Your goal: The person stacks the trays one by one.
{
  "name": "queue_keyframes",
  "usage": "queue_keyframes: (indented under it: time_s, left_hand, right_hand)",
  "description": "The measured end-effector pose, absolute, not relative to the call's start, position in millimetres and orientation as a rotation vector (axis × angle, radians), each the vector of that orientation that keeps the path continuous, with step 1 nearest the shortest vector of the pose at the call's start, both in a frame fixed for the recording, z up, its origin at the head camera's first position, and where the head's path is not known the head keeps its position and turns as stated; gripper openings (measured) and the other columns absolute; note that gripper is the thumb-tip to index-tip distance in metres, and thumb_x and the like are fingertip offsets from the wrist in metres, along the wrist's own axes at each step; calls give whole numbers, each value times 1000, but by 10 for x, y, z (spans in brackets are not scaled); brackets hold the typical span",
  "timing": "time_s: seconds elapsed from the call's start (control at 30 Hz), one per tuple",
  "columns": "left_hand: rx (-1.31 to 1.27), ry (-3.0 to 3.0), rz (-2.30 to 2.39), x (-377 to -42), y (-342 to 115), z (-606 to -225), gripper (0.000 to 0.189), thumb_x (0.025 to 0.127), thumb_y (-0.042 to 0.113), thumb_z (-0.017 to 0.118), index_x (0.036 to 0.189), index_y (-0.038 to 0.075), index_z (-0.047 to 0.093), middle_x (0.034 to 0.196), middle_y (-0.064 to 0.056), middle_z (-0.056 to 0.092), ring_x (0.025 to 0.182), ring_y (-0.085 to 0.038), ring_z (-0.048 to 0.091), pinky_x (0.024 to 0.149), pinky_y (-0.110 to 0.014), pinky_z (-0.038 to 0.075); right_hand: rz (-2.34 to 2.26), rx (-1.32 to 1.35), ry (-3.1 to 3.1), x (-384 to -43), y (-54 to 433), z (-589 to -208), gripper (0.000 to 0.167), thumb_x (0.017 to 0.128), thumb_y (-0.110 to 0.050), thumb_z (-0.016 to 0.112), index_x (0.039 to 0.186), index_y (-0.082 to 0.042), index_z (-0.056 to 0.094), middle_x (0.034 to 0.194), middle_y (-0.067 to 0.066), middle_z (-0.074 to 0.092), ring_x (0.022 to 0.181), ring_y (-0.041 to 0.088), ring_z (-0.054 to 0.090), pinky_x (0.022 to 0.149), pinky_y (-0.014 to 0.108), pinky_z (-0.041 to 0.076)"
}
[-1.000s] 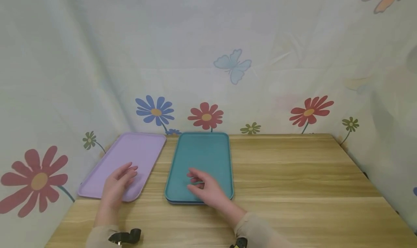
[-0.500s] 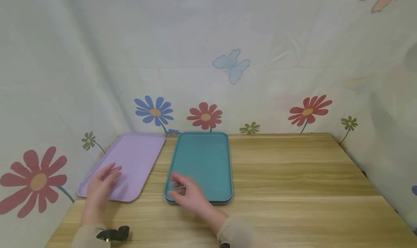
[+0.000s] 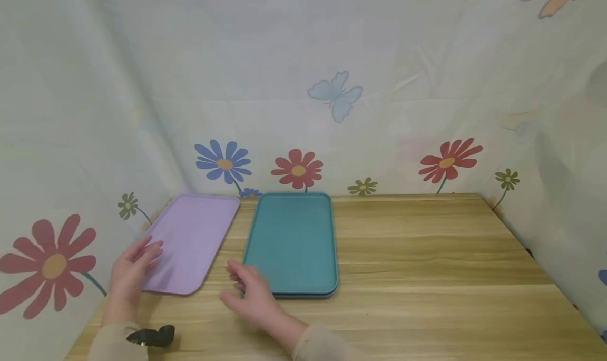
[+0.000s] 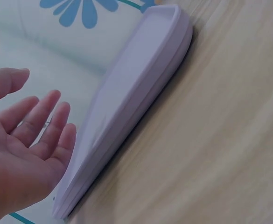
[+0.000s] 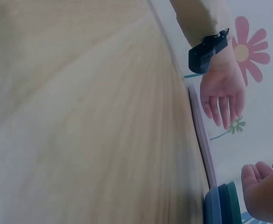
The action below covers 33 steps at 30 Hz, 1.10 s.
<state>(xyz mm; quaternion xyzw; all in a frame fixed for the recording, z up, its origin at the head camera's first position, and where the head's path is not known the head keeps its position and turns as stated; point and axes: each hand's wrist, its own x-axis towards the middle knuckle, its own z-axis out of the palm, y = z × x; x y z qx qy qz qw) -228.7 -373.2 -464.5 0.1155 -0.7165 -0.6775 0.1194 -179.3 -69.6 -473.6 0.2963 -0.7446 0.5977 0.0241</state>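
Observation:
A light purple tray (image 3: 196, 232) lies at the left of the table; the left wrist view shows stacked layers along its edge. My left hand (image 3: 129, 274) hovers over its near left corner, with relaxed fingers holding nothing. To the right lies a teal tray (image 3: 296, 245), stacked on darker and lighter blue trays (image 5: 213, 205) whose edges show in the right wrist view. My right hand (image 3: 253, 298) is at the teal tray's near left corner, overlapping it in the head view, fingers loosely bent and nothing in them.
The wood-grain table (image 3: 417, 250) extends to the right of both stacks. A pale curtain (image 3: 403, 60) printed with flowers and butterflies surrounds it at the back and sides. A narrow strip of tabletop separates the two stacks. A black wrist camera (image 3: 152, 336) sits on the left sleeve.
Both hands have moved left: the left toward the purple tray's outer edge, the right from over the teal tray to its near left corner. The trays have stayed put.

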Motion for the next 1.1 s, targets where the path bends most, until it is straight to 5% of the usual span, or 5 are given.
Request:
queue_keyframes:
  time_s: [0.63,0.93,1.1]
  left_hand:
    - [208,-2119,-1872,-2272,-4023,-4636,73,95,16,68,151,-9,27,101,27,63,91,13,59,76,-7,48]
    - [207,-2110,-1871,-2277,-4076,-4595,71,93,18,70,151,-2,34,103,25,63,93,13,58,77,-6,47]
    - [233,-2192,-1774,-2238,-4116,-4578,70,94,23,69,153,5,35,109,29,62,99,17,53,84,-3,37]
  right_hand:
    - [1493,951,-2447,-1815,-967,-4761,66,91,-22,71,147,-3,43,139,12,52,118,15,54,96,20,43]
    - [1420,930,-2506,-1833,-1011,-4781,70,89,-26,72,148,-4,42,143,14,49,130,24,48,106,32,40]
    - [1383,918,-2528,-1837,-1067,-4787,72,88,-28,74,148,-3,42,144,14,48,131,24,47,106,31,39]
